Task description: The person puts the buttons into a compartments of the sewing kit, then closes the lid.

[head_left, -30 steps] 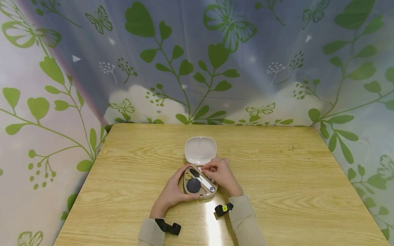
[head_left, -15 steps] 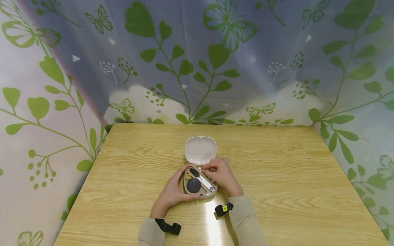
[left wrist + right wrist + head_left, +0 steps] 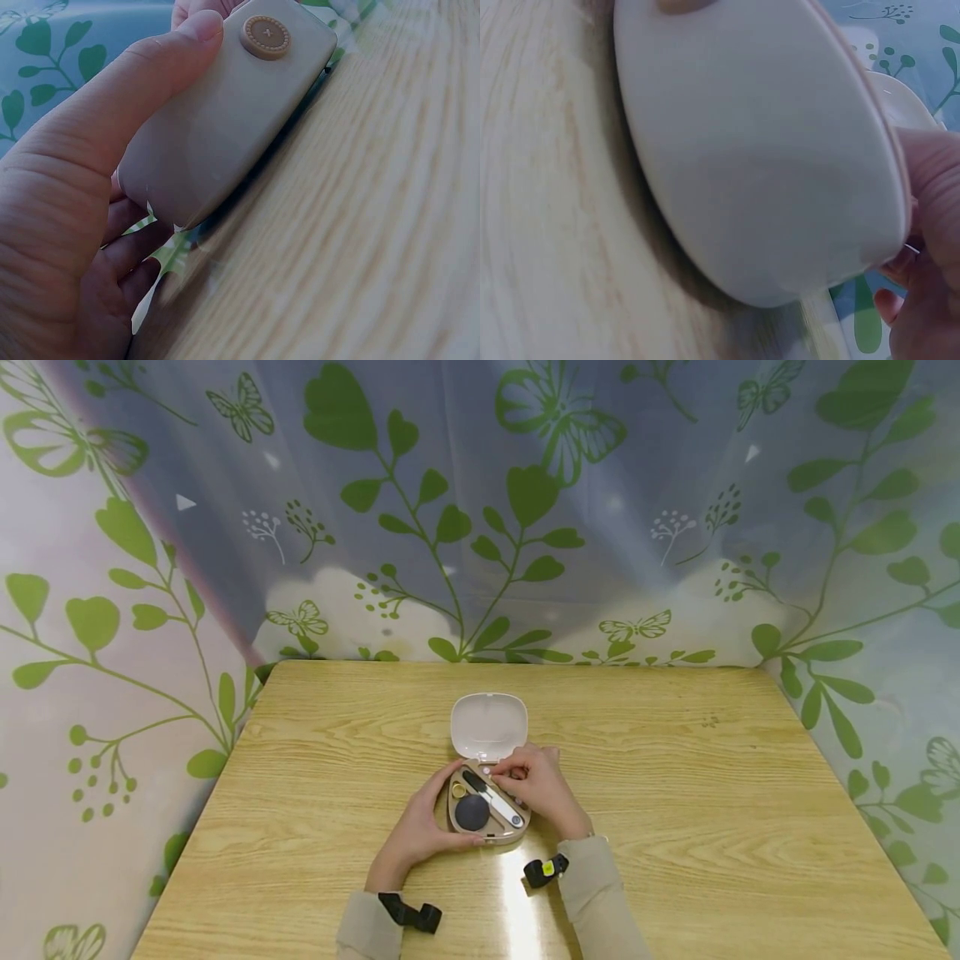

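A small beige case [image 3: 507, 838] with a rounded triangular base lies on the table, its lid [image 3: 489, 727] raised at the back. My left hand [image 3: 422, 823] grips its left side; in the left wrist view the thumb lies beside a round tan button [image 3: 265, 37] on the front wall. Inside sit a dark round ball [image 3: 472, 812], a gold ring [image 3: 458, 790] and a slim white tool [image 3: 504, 807] with a black end. With thumb and index finger, my right hand [image 3: 542, 787] pinches at a small pale piece [image 3: 487, 772] in the back right compartment. Its fingers partly hide that compartment.
The case stands on a wood-grain table [image 3: 675, 793]. A patterned curtain [image 3: 480, 510] with green leaves and butterflies hangs behind and at both sides. Black straps with small cameras [image 3: 429, 918] sit at both wrists, over beige sleeves [image 3: 600, 893].
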`<action>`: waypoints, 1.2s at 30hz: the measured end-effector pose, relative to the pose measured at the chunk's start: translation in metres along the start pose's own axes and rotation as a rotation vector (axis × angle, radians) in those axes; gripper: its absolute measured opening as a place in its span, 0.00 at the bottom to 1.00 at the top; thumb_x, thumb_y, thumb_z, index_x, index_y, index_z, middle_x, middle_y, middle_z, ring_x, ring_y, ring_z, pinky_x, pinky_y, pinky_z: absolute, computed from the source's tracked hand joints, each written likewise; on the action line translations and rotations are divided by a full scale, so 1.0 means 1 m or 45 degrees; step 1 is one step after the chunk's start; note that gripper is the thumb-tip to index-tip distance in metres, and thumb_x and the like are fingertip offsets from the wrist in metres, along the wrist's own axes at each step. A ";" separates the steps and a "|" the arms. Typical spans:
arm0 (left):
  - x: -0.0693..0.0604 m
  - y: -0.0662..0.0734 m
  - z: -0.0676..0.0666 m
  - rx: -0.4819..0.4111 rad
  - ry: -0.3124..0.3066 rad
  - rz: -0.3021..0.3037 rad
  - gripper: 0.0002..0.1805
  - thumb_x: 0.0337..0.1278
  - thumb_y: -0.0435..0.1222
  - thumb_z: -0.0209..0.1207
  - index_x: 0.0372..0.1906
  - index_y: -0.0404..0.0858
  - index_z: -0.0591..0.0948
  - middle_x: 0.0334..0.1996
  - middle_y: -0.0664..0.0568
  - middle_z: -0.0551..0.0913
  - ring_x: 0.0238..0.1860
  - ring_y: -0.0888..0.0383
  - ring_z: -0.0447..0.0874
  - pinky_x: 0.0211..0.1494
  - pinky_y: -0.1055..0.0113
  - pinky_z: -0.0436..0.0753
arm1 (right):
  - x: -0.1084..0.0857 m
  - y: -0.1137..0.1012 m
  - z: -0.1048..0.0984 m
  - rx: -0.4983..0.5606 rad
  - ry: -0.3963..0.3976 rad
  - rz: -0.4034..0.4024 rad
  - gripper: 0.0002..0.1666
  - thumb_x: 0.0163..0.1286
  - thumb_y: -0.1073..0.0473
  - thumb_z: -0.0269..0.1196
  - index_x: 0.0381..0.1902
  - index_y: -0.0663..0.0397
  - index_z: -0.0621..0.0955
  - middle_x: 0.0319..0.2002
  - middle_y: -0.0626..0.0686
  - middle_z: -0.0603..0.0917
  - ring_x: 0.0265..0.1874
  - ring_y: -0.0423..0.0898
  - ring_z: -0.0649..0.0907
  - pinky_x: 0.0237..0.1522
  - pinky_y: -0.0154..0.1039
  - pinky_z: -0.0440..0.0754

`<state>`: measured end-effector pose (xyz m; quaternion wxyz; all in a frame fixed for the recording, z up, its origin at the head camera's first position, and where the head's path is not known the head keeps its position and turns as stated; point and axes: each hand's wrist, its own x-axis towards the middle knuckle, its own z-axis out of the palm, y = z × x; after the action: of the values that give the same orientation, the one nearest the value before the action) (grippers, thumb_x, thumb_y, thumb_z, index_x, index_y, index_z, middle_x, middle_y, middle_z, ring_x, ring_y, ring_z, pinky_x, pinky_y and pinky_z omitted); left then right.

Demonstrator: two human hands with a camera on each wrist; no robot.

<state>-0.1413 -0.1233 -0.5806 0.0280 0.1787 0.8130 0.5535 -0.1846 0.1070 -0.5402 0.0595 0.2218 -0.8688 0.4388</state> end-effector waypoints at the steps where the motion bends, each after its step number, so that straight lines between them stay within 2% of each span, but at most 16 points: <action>1: 0.000 0.000 0.000 0.001 0.001 -0.002 0.64 0.23 0.55 0.83 0.76 0.56 0.62 0.72 0.60 0.65 0.72 0.55 0.61 0.73 0.48 0.61 | 0.000 0.000 0.000 0.003 0.002 0.003 0.04 0.58 0.62 0.75 0.29 0.46 0.90 0.18 0.37 0.69 0.25 0.39 0.69 0.41 0.45 0.54; 7: 0.000 0.001 0.000 0.004 -0.001 -0.013 0.65 0.23 0.55 0.83 0.76 0.55 0.62 0.72 0.60 0.64 0.73 0.55 0.60 0.73 0.48 0.61 | -0.002 -0.001 -0.003 -0.001 0.015 0.029 0.04 0.57 0.61 0.75 0.29 0.45 0.90 0.19 0.38 0.69 0.25 0.39 0.69 0.42 0.44 0.55; 9: 0.000 0.002 0.000 -0.004 0.000 -0.014 0.65 0.23 0.55 0.83 0.76 0.56 0.62 0.72 0.60 0.64 0.73 0.55 0.60 0.73 0.48 0.61 | -0.002 -0.001 -0.004 0.014 0.022 0.032 0.04 0.57 0.62 0.75 0.30 0.46 0.90 0.19 0.39 0.69 0.25 0.39 0.69 0.41 0.41 0.59; 14: 0.000 0.003 -0.001 -0.024 0.002 -0.011 0.65 0.22 0.53 0.83 0.76 0.56 0.62 0.72 0.60 0.65 0.73 0.55 0.60 0.74 0.49 0.60 | -0.004 0.001 -0.012 0.054 0.058 -0.003 0.05 0.57 0.64 0.75 0.33 0.52 0.90 0.21 0.40 0.73 0.25 0.40 0.69 0.30 0.35 0.66; 18: 0.000 0.003 -0.001 -0.022 -0.002 -0.013 0.65 0.22 0.53 0.84 0.76 0.55 0.62 0.72 0.59 0.65 0.73 0.55 0.60 0.74 0.49 0.60 | -0.009 0.005 -0.020 0.035 0.090 -0.029 0.06 0.56 0.63 0.76 0.33 0.50 0.91 0.20 0.39 0.73 0.25 0.40 0.68 0.32 0.35 0.64; 25: 0.001 0.002 0.000 -0.021 -0.003 0.000 0.65 0.22 0.53 0.84 0.76 0.54 0.62 0.72 0.58 0.66 0.73 0.53 0.60 0.74 0.48 0.59 | -0.022 0.014 -0.037 -0.013 0.154 -0.051 0.05 0.53 0.65 0.76 0.28 0.52 0.90 0.16 0.39 0.63 0.22 0.38 0.64 0.30 0.36 0.63; 31: 0.000 0.003 0.000 -0.020 -0.002 0.003 0.65 0.22 0.53 0.83 0.76 0.53 0.62 0.72 0.57 0.66 0.73 0.52 0.60 0.74 0.47 0.59 | -0.032 0.020 -0.050 -0.044 0.215 -0.103 0.05 0.52 0.67 0.75 0.26 0.54 0.90 0.14 0.40 0.63 0.20 0.37 0.63 0.29 0.35 0.63; 36: 0.000 0.003 0.000 -0.024 0.002 0.013 0.65 0.22 0.54 0.83 0.76 0.54 0.62 0.71 0.60 0.67 0.72 0.54 0.62 0.73 0.47 0.60 | -0.042 0.024 -0.058 -0.021 0.229 -0.050 0.05 0.53 0.66 0.76 0.27 0.52 0.90 0.15 0.38 0.63 0.20 0.36 0.63 0.31 0.35 0.61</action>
<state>-0.1405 -0.1227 -0.5781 0.0261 0.1822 0.8068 0.5614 -0.1626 0.1789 -0.5350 0.1479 0.1980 -0.8590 0.4485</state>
